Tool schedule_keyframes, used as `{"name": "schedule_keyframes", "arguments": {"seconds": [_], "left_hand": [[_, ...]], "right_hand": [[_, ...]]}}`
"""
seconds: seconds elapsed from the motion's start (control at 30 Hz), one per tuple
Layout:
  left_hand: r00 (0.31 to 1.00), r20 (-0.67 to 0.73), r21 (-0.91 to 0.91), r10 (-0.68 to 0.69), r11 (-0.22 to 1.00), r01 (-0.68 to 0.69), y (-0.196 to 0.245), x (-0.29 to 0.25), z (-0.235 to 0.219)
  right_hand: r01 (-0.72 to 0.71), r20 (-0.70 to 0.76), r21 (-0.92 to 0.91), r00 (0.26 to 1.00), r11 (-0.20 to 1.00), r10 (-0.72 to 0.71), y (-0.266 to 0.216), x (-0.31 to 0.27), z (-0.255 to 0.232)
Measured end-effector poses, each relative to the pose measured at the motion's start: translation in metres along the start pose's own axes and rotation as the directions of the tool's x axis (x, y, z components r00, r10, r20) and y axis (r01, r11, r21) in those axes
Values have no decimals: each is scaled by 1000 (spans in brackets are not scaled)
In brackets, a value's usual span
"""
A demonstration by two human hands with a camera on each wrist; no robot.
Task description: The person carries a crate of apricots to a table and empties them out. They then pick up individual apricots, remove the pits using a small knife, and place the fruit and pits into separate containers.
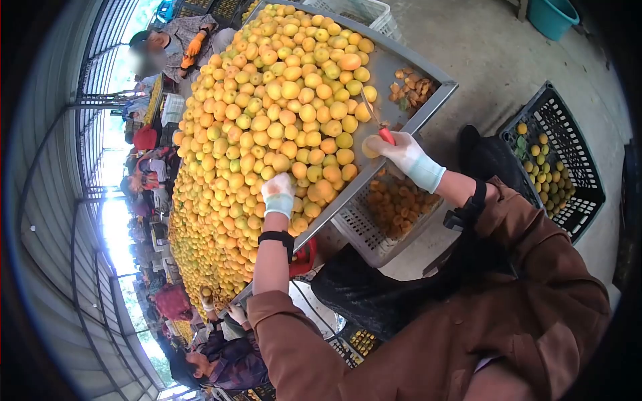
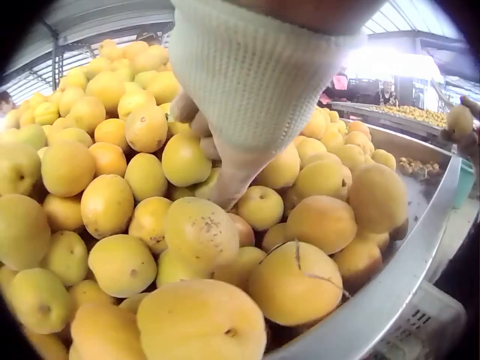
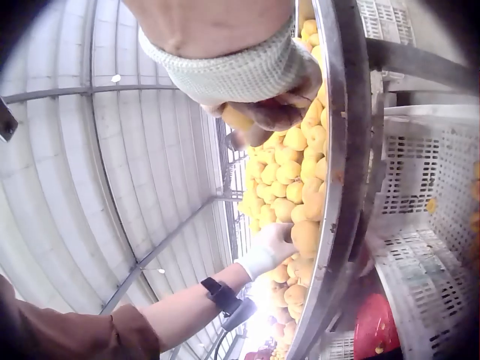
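A big heap of yellow-orange apricots [image 1: 287, 100] covers the metal-rimmed table [image 1: 394, 157]. My left hand [image 1: 277, 190], in a white glove, reaches down into the near side of the heap. In the left wrist view its bent fingers and thumb close about an apricot [image 2: 187, 159] among the others. Over the table's rim my gloved right hand [image 1: 406, 155] grips a knife [image 1: 386, 136] by its red handle, the blade pointing away over the table. The same hand holds an apricot [image 1: 370, 148] under the handle.
Orange-brown fruit pieces [image 1: 413, 90] lie in the table's corner. Below the rim, a white crate [image 1: 358, 227] holds cut apricots [image 1: 398, 207]. A black crate [image 1: 580, 167] with greener fruit stands at right, a teal bucket [image 1: 552, 19] behind. Other people sit along the table's far side.
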State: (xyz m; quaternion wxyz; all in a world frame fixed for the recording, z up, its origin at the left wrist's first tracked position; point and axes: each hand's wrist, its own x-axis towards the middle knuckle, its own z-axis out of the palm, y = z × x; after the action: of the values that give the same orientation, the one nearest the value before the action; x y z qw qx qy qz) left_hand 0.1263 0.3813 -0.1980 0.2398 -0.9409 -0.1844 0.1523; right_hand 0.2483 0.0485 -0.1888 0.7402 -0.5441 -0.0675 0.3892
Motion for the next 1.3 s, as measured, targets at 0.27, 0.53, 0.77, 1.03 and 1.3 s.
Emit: {"name": "schedule_keyframes", "arguments": {"seconds": [0.27, 0.53, 0.77, 1.03, 1.3], "left_hand": [[989, 58, -81, -133, 987, 138, 19, -3, -12], [947, 274, -777, -169, -619, 114, -43, -38, -7], [967, -213, -872, -142, 475, -122, 45, -53, -29], [986, 83, -438, -143, 884, 165, 79, -62, -69], [880, -117, -455, -460, 813, 364, -4, -60, -57]], "right_hand": [[53, -15, -46, 998, 998, -54, 6, 3, -8], [112, -61, -56, 991, 992, -115, 5, 4, -9], [-114, 8, -70, 993, 991, 115, -5, 1, -10], [116, -75, -13, 990, 993, -117, 16, 15, -16], [48, -59, -51, 997, 998, -51, 4, 7, -19]]}}
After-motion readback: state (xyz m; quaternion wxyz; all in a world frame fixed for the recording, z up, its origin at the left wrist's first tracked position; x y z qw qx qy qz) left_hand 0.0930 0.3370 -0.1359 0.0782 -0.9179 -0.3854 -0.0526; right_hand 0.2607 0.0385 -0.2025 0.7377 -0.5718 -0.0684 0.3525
